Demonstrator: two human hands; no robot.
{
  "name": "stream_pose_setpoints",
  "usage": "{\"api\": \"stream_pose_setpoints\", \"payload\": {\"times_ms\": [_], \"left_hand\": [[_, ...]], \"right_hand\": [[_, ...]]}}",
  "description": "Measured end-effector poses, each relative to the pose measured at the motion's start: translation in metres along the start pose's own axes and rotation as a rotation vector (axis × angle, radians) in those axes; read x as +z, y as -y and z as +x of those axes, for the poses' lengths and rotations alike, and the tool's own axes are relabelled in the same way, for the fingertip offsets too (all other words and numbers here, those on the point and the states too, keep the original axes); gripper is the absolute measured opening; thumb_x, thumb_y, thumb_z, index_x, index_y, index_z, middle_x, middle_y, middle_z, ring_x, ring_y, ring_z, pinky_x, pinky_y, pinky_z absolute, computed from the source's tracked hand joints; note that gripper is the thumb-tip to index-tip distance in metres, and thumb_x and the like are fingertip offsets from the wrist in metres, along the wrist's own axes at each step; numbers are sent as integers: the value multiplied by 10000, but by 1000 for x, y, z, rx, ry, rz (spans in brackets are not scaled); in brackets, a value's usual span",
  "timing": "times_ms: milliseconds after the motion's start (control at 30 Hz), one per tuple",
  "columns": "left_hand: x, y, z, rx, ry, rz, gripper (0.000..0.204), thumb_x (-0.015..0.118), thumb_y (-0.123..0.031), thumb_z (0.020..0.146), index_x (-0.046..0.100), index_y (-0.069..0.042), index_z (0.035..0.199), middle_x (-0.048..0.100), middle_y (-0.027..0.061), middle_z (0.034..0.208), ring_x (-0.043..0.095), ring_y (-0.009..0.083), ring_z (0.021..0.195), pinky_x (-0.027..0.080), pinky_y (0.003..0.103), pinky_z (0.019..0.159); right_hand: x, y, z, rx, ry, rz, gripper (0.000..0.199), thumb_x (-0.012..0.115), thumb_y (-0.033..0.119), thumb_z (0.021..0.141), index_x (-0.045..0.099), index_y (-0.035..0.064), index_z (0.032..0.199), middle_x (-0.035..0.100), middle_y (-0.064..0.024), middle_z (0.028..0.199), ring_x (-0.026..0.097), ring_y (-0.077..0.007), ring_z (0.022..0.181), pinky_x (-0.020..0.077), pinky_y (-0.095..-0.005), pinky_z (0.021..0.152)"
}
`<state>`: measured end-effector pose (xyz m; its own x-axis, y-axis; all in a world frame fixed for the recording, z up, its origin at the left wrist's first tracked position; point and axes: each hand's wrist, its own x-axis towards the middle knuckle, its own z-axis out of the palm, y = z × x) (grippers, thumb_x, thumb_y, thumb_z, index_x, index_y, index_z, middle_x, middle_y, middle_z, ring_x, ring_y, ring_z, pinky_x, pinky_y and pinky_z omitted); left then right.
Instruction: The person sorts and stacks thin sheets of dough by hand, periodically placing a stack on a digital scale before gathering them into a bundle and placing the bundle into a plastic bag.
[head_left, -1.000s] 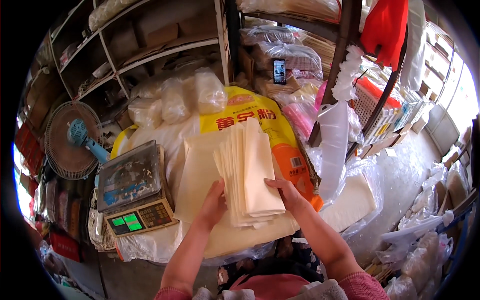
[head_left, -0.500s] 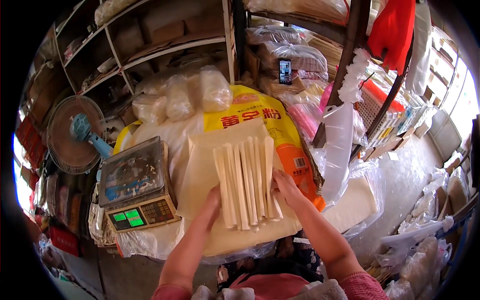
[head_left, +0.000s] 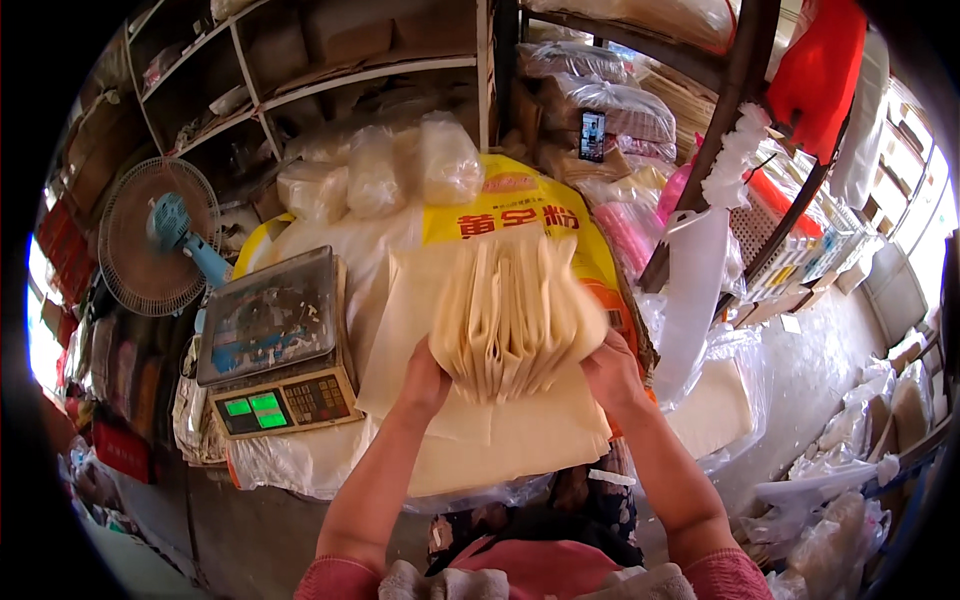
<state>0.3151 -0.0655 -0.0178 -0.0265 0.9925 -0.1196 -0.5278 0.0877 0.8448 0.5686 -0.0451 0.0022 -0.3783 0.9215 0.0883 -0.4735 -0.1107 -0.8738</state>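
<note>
Between my two hands stands a thick bundle of folded cream-coloured thin sheets [head_left: 512,325], its folds fanned out and slightly blurred at the right. My left hand [head_left: 427,378] is closed on the bundle's left side. My right hand [head_left: 612,372] grips its right side, with some fingers hidden behind the sheets. Beneath the bundle lies a pile of flat cream sheets [head_left: 460,460], spread over the near part of the work surface. To its left sits a weighing scale [head_left: 275,325] with a metal pan and a lit green display.
Several clear plastic bags with pale contents [head_left: 375,170] stand behind, beside a yellow printed sack [head_left: 540,195]. A blue fan [head_left: 165,225] is at the left. A phone [head_left: 591,136] leans on bagged stacks near a dark post [head_left: 715,140]. Plastic-wrapped sheets [head_left: 715,405] lie at the right.
The bundle has gone from a narrow upright row of folds to a wider, bulging fan. My hands have moved farther apart, the right one shifting rightward. The whole view has shifted slightly.
</note>
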Motion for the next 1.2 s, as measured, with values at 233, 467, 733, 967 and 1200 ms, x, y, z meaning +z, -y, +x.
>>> {"api": "stream_pose_setpoints", "payload": {"times_ms": [233, 467, 733, 967, 1200], "left_hand": [[10, -3, -6, -3, 12, 93, 464, 450, -292, 1016, 466, -4, 1379, 560, 106, 1335, 552, 197, 1199, 451, 345, 1013], [-12, 16, -2, 19, 196, -18, 489, 525, -203, 988, 430, -18, 1431, 506, 83, 1405, 474, 201, 1295, 390, 343, 1079], [-15, 50, -7, -60, 173, 185, 589, 528, -362, 1004, 390, -21, 1464, 495, 89, 1410, 495, 191, 1268, 410, 342, 1046], [-19, 83, 27, -101, -103, -300, 476, 419, -347, 1015, 497, -2, 1334, 620, 113, 1212, 619, 217, 1083, 516, 355, 915], [-29, 39, 45, 60, -208, 1333, 298, 539, -155, 954, 609, -20, 1209, 599, 186, 1224, 611, 312, 1048, 506, 404, 874]], "right_hand": [[19, 10, 15, 334, -165, -73, 434, 514, 146, 980, 466, 17, 1392, 557, -91, 1345, 506, -198, 1267, 409, -375, 1064], [10, -19, 4, 41, 1, -379, 505, 488, 109, 992, 365, 25, 1474, 457, -58, 1447, 428, -173, 1329, 320, -314, 1123], [-12, -73, -16, 63, 36, -271, 542, 444, 159, 1040, 256, 60, 1538, 317, -63, 1562, 278, -191, 1441, 231, -309, 1160], [37, -55, 33, -344, 80, -1483, 493, 450, 246, 1006, 377, 122, 1477, 326, -143, 1546, 281, -358, 1432, 195, -479, 1174], [22, -58, 49, -131, 166, -1735, 583, 499, 446, 951, 436, 133, 1438, 385, -137, 1510, 330, -382, 1396, 187, -551, 1155]]}}
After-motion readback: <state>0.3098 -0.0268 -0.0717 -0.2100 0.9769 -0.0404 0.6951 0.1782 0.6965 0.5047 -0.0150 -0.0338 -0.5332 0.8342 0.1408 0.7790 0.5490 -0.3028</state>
